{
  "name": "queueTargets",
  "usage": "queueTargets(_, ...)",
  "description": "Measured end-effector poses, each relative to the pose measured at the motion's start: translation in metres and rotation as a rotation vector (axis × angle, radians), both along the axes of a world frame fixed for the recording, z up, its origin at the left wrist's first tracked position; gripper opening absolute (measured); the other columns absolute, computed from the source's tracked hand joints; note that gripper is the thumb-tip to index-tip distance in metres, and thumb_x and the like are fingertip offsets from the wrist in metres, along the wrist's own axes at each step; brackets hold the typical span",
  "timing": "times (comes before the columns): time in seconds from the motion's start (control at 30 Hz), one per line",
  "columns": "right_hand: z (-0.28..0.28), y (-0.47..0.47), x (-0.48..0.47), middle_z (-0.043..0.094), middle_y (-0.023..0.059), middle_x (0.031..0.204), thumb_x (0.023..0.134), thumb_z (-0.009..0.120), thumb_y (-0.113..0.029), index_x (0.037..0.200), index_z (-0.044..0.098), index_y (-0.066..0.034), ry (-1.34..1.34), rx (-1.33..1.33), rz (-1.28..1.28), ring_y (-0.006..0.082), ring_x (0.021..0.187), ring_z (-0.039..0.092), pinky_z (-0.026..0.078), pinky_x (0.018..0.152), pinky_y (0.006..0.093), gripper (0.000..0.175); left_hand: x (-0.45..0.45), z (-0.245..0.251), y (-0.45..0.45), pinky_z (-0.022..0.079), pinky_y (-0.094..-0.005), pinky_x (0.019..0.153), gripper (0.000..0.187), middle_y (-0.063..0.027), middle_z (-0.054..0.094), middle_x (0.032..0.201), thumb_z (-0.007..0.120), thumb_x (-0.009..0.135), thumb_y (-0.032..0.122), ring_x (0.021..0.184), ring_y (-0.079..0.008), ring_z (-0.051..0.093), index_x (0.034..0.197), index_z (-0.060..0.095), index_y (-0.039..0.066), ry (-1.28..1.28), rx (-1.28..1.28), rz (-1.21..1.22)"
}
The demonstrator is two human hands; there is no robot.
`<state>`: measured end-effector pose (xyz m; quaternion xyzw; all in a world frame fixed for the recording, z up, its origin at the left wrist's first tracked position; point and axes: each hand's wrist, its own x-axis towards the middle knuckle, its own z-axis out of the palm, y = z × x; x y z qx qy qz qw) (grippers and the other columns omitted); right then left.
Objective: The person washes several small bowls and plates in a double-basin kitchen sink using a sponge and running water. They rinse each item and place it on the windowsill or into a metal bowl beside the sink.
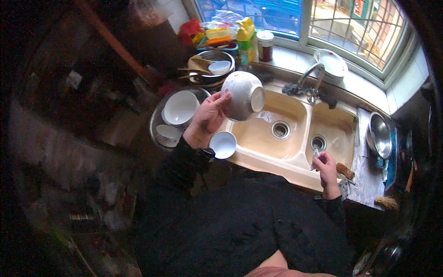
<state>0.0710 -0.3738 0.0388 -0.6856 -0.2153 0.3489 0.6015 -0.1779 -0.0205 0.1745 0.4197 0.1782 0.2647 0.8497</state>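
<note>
My left hand (213, 112) grips the rim of a large white bowl (242, 97) with small red marks, tilted so its foot ring faces right. The bowl is held over the left edge of the double sink (263, 166). Below that hand, a small white bowl (223, 144) sits at the sink's left rim. My right hand (326, 168) pinches a small pale, crumpled thing (315, 160), perhaps a cloth or plastic piece, above the front of the right basin (334, 128). A brown scrubber or brush (345, 171) lies just right of that hand.
A metal basin (152, 121) at left holds white bowls (181, 107). Behind it stand stacked pots (216, 57). The faucet (313, 83) rises at the sink's back, near stacked plates (330, 64) on the sill. A steel bowl (379, 135) leans at right.
</note>
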Motion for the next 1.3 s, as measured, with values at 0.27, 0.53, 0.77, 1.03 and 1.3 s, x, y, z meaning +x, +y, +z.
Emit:
queueTargets(0.27,-0.003,-0.036,0.020,0.059,-0.0029,0.074,0.086,0.066,-0.011,0.092,0.057,-0.0079,0.013,0.023,-0.106,0.0045,0.063,0.053,0.038,0.052,0.0189,0.011,0.062,-0.035,-0.042,0.042,-0.0390,0.097,0.035,-0.0054,0.065,0.116,0.057,0.097,0.026,0.108,-0.0194,0.059,0.124,0.057,0.004,-0.038,-0.138,-0.051)
queueTargets(0.53,-0.016,-0.047,0.050,0.058,-0.0026,0.075,0.086,0.066,-0.010,0.092,0.057,-0.0067,0.058,0.007,-0.106,0.0044,0.063,0.052,0.038,0.053,0.0193,0.012,0.093,-0.054,-0.058,0.040,-0.0397,0.102,0.040,-0.0074,0.063,0.123,0.055,0.097,0.026,0.114,-0.0224,0.057,0.131,0.052,0.005,-0.015,-0.137,-0.102)
queueTargets(0.77,0.011,-0.007,0.062,0.058,0.0004,0.080,0.087,0.061,-0.003,0.101,0.057,-0.0036,-0.164,0.138,-0.079,0.0079,0.068,0.055,0.045,0.060,0.0224,0.014,0.109,-0.054,-0.077,0.043,-0.0341,0.091,0.030,-0.0038,0.066,0.108,0.061,0.095,0.022,0.099,-0.0161,0.059,0.118,0.060,0.004,0.030,-0.061,-0.121)
queueTargets(1.03,0.099,0.071,0.033,0.057,0.0035,0.084,0.089,0.061,0.002,0.100,0.062,-0.0035,-0.683,0.442,-0.054,0.0083,0.072,0.054,0.045,0.064,0.0225,0.012,0.119,-0.059,-0.084,0.045,-0.0314,0.089,0.027,-0.0011,0.067,0.105,0.061,0.095,0.020,0.096,-0.0139,0.060,0.117,0.062,0.005,0.063,-0.042,-0.219)
queueTargets(1.3,0.102,0.082,0.033,0.057,0.0011,0.080,0.089,0.061,0.002,0.101,0.060,-0.0030,-0.533,0.417,-0.095,0.0062,0.068,0.052,0.043,0.062,0.0208,0.013,0.111,-0.066,-0.078,0.044,-0.0340,0.095,0.028,-0.0037,0.067,0.108,0.060,0.095,0.020,0.100,-0.0158,0.062,0.118,0.061,0.004,-0.005,-0.218,-0.112)
